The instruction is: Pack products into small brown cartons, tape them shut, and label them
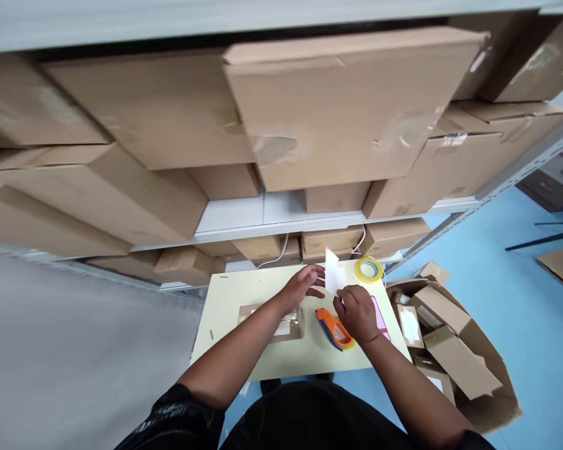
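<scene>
Between my hands a small white paper sheet (331, 272) is raised above the pale tabletop (267, 365). My right hand (356, 310) pinches its lower edge. My left hand (303, 289) is beside the sheet's left side with its fingers apart; whether a fingertip touches it is hard to see. Beneath my left forearm lies a taped cardboard package (293, 325), partly covered by the arm. An orange and blue tape dispenser (334, 329) rests just left of my right hand. Partly hidden behind that hand is a flat pink item (380, 319).
A yellow tape roll (368, 269) lies at the table's far right corner. Shelves stacked with cardboard boxes (347, 112) rise beyond the table and overhang it. On the blue floor at right stands a large open carton (502, 381) filled with several smaller boxes (460, 362).
</scene>
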### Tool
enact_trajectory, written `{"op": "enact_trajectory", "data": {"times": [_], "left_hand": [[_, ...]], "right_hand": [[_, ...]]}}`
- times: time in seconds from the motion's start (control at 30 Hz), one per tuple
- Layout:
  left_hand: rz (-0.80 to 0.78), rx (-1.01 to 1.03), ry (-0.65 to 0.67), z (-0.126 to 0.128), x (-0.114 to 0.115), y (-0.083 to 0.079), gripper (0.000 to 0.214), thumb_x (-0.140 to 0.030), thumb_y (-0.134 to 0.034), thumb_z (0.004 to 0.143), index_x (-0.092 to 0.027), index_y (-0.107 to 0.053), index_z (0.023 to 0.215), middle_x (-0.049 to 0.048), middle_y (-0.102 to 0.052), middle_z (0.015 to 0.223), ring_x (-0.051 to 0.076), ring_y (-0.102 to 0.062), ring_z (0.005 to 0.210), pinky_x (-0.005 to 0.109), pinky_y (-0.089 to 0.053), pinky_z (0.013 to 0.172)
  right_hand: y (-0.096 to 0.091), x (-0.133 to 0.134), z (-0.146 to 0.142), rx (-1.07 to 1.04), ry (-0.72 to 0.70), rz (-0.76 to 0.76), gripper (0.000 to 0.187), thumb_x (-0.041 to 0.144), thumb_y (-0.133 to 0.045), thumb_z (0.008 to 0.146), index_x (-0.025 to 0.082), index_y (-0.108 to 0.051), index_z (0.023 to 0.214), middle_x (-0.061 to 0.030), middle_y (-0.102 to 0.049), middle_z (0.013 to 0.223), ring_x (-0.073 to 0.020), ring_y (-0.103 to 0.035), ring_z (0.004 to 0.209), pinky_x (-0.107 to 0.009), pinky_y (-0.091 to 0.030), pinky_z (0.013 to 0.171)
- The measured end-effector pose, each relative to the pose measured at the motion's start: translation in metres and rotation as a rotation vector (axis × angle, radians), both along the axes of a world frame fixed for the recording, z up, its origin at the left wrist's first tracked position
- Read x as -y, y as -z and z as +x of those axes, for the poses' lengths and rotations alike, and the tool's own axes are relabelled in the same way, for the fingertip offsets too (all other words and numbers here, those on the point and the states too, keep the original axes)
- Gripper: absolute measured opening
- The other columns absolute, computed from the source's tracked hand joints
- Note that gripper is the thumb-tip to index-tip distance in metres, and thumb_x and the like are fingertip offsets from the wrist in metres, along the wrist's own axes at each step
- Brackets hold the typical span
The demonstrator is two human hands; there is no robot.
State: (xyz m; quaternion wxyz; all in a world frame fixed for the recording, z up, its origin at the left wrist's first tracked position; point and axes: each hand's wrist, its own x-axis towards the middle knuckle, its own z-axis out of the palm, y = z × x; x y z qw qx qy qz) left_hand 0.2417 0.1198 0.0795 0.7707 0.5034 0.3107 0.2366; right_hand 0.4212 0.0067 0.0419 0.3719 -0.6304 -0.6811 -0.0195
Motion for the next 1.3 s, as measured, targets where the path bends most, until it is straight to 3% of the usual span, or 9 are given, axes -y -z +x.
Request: {"op": "enact_trajectory", "data": {"times": [0.1, 0.3, 0.37, 0.5, 0.57, 0.67, 0.77, 0.97, 1.3], "left_hand": [[0.060, 0.014, -0.115, -0.047, 0.032, -0.020, 0.064, -0.057, -0.084, 0.078, -0.020, -0.063, 0.126, 0.0135, -0.068, 0.125, 0.024, -0.069, 0.104, 0.037, -0.060, 0.084], [0.051, -0.101, -0.388, -0.122, 0.067, -0.014, 0.037, -0.051, -0.073, 0.086, -0.015, -0.072, 0.096, 0.0037, -0.069, 0.082, 0.017, -0.066, 0.072, 0.032, -0.059, 0.069], [0.048, -0.101, -0.419, -0.150, 0.070, -0.010, 0.038, -0.052, -0.072, 0.086, -0.014, -0.073, 0.095, 0.0040, -0.069, 0.080, 0.017, -0.065, 0.070, 0.031, -0.059, 0.069], [0.016, -0.101, -0.419, -0.198, 0.072, -0.006, 0.046, -0.057, -0.076, 0.081, -0.013, -0.073, 0.095, 0.0060, -0.071, 0.080, 0.018, -0.066, 0.071, 0.031, -0.058, 0.067], [0.010, -0.097, -0.401, -0.214, 0.073, -0.009, 0.048, -0.059, -0.077, 0.078, -0.013, -0.073, 0.092, 0.0068, -0.072, 0.080, 0.018, -0.066, 0.070, 0.031, -0.057, 0.065], [0.014, -0.076, -0.350, -0.227, 0.077, -0.018, 0.049, -0.060, -0.079, 0.076, -0.013, -0.072, 0.089, 0.0079, -0.072, 0.081, 0.018, -0.066, 0.069, 0.030, -0.055, 0.063], [0.011, -0.006, -0.306, -0.237, 0.084, -0.032, 0.049, -0.058, -0.082, 0.075, -0.013, -0.071, 0.090, 0.0077, -0.072, 0.082, 0.019, -0.067, 0.071, 0.031, -0.055, 0.065], [-0.058, 0.186, -0.345, -0.252, 0.089, -0.054, 0.047, -0.059, -0.079, 0.080, -0.015, -0.067, 0.092, 0.0070, -0.071, 0.080, 0.017, -0.067, 0.071, 0.031, -0.056, 0.068], [-0.117, 0.237, -0.324, -0.255, 0.091, -0.058, 0.043, -0.053, -0.083, 0.075, -0.016, -0.066, 0.087, 0.0047, -0.068, 0.075, 0.017, -0.066, 0.068, 0.031, -0.055, 0.067]], "right_hand": [[-0.015, -0.005, -0.048, 0.086, -0.137, 0.016, 0.016, 0.020, -0.058, 0.096, 0.024, -0.069, 0.085, -0.0068, -0.064, 0.080, -0.0236, -0.058, 0.080, -0.039, -0.047, 0.080], [-0.036, 0.005, -0.127, -0.003, -0.370, 0.009, 0.006, 0.029, -0.065, 0.095, 0.023, -0.067, 0.094, -0.0077, -0.066, 0.091, -0.0248, -0.060, 0.088, -0.040, -0.049, 0.084], [-0.038, 0.009, -0.141, -0.204, -0.310, -0.057, 0.013, 0.035, -0.068, 0.092, 0.024, -0.064, 0.095, -0.0073, -0.066, 0.093, -0.0251, -0.060, 0.090, -0.040, -0.051, 0.085], [-0.040, 0.006, -0.162, -0.839, 0.065, -0.244, 0.029, 0.044, -0.077, 0.084, 0.024, -0.060, 0.095, -0.0007, -0.063, 0.084, -0.0196, -0.060, 0.076, -0.035, -0.053, 0.074], [-0.043, 0.002, -0.174, -1.177, 0.100, -0.350, 0.039, 0.050, -0.082, 0.078, 0.023, -0.062, 0.098, 0.0008, -0.064, 0.082, -0.0177, -0.062, 0.073, -0.033, -0.056, 0.070], [-0.052, 0.001, -0.193, -1.473, -0.024, -0.488, 0.043, 0.050, -0.088, 0.070, 0.020, -0.068, 0.094, -0.0007, -0.069, 0.082, -0.0156, -0.064, 0.069, -0.028, -0.058, 0.063], [-0.061, 0.008, -0.209, -1.574, -0.029, -0.472, 0.043, 0.043, -0.093, 0.065, 0.019, -0.071, 0.094, -0.0026, -0.073, 0.085, -0.0139, -0.064, 0.065, -0.024, -0.056, 0.052], [-0.071, 0.023, -0.219, -1.593, 0.054, -0.375, 0.042, 0.039, -0.093, 0.067, 0.019, -0.069, 0.096, -0.0009, -0.073, 0.080, -0.0112, -0.060, 0.053, -0.022, -0.055, 0.046], [-0.075, 0.033, -0.229, -1.605, 0.038, -0.377, 0.041, 0.040, -0.092, 0.070, 0.019, -0.071, 0.098, -0.0017, -0.073, 0.080, -0.0114, -0.059, 0.054, -0.023, -0.054, 0.045]]}}
